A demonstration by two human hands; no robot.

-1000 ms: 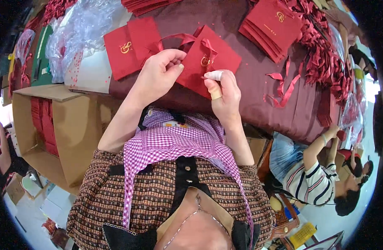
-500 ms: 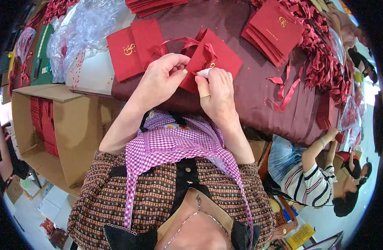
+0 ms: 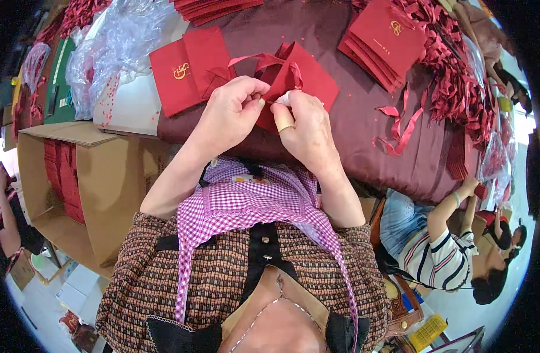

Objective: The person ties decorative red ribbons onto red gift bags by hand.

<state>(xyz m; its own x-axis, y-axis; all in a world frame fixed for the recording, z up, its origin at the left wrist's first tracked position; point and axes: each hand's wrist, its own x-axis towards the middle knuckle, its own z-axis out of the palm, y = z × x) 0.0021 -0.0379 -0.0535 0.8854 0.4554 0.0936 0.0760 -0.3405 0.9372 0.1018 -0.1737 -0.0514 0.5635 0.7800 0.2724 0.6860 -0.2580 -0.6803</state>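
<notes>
A red paper gift bag (image 3: 320,79) lies flat in front of me, with a dark red satin ribbon (image 3: 264,57) looped across its top. My left hand (image 3: 233,110) is closed at the bag's left edge, thumb and forefinger pinched by the ribbon; its exact grip is partly hidden. At the bag's near side, my right hand (image 3: 307,125) pinches the lower part of the ribbon. White wrapping covers one of its fingertips, and a tan band circles the thumb. The fingers hide where the ribbon meets the bag.
Two red bags (image 3: 177,72) lie to the left. A bag stack (image 3: 383,42) sits right, beside heaped ribbons (image 3: 458,94). Clear plastic (image 3: 120,47) covers the far left. An open carton (image 3: 108,182) holds red bags at my left. A co-worker (image 3: 435,253) sits on the right.
My right hand has shifted slightly up and in toward the bag, covering the gold eyelet seen before. The ribbon loop stands straighter now. My left hand has barely moved.
</notes>
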